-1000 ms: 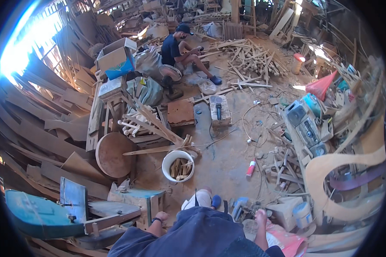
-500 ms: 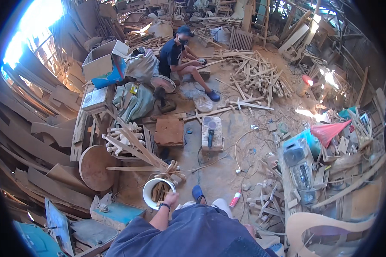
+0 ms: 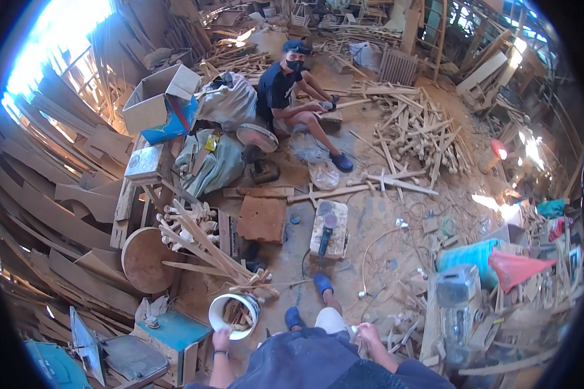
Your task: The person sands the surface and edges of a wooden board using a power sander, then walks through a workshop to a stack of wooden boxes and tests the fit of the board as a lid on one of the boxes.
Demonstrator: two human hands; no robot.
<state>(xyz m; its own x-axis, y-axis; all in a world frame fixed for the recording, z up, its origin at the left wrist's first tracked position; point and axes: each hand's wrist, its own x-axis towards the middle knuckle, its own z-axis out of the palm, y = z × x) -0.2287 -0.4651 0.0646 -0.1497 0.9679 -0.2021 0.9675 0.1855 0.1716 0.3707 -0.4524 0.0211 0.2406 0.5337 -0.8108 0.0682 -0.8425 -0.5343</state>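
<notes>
A white bucket [image 3: 254, 324] with several wood scraps [image 3: 239, 315] in it stands on the floor in front of me, to the left. My left hand [image 3: 221, 339] is closed on the bucket's near rim. My right hand [image 3: 368, 334] is beside my right knee, its fingers curled. A small white and red bit shows at the fingertips, too small to name. Between bucket and knee are my feet in blue clogs [image 3: 294, 318].
Ahead, a power tool [image 3: 326, 236] lies on a dusty block [image 3: 337, 217]. A person [image 3: 282, 91] sits beyond, near a fan [image 3: 258, 138] and a heap of wooden pieces [image 3: 422, 133]. A round board [image 3: 150, 260] leans at left; a red cone [image 3: 514, 267] lies at right.
My right hand has come into view beside my knee. A second clog now shows farther forward. The seated person has raised their head. The whole view has shifted, and my left hand stays at the bucket.
</notes>
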